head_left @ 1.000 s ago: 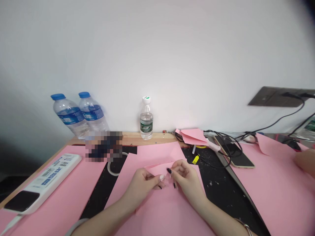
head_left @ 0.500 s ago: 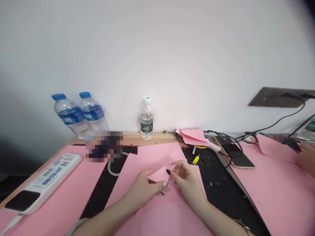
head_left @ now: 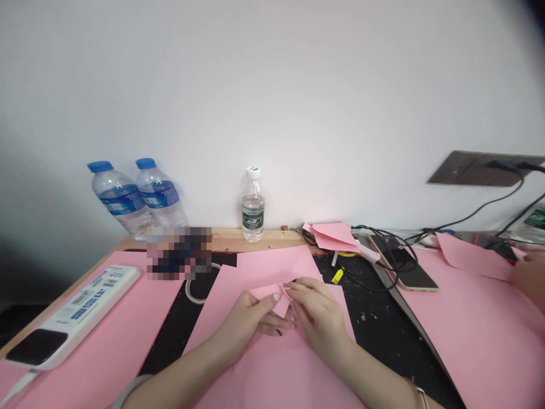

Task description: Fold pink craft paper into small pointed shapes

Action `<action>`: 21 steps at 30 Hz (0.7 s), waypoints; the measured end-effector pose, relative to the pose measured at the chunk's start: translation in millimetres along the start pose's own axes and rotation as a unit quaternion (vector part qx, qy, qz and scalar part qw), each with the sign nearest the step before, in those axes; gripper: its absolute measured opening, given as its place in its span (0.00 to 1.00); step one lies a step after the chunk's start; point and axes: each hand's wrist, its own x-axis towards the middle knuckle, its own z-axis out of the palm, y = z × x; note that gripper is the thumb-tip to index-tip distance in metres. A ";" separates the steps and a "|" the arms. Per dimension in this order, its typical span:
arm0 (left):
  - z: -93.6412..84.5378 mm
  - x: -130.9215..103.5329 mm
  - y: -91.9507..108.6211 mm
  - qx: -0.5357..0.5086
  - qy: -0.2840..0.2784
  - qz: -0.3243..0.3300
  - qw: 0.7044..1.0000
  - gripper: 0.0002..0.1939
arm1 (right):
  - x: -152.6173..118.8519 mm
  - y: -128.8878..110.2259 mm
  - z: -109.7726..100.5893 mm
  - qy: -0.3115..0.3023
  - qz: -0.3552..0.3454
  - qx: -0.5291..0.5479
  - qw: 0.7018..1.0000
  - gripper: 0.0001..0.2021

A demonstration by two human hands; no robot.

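Between my two hands is a small folded piece of pink paper (head_left: pixel 280 305), held just above larger pink sheets (head_left: pixel 289 375). My left hand (head_left: pixel 251 318) grips its left side, thumb on top and fingers beneath. The fingers of my right hand (head_left: pixel 319 312) pinch the paper's upper right edge, where a narrow fold stands up. Part of the paper is hidden behind the right fingers.
A small water bottle (head_left: pixel 253 210) stands by the wall, two blue-capped bottles (head_left: pixel 159 196) to its left. At left lies a white power bank-like device (head_left: pixel 76 318); at right, a phone (head_left: pixel 404 264), cables and folded pink paper (head_left: pixel 334 236). Another person's hand (head_left: pixel 530 275) is far right.
My right hand has turned over the paper's edge, its fingers now bent down on it. My left thumb has moved on top of the paper, which now tilts differently.
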 end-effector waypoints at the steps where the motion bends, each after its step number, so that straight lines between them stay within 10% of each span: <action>1: -0.2 0.1 -0.3 -0.008 0.001 0.001 1.000 0.20 | -0.4 0.3 -0.2 -0.005 -0.025 -0.009 1.000 0.14; 21: -5.8 1.5 0.5 -0.106 -0.018 -0.003 0.994 0.16 | -5.6 8.4 -0.1 -0.112 -0.104 -0.057 0.987 0.15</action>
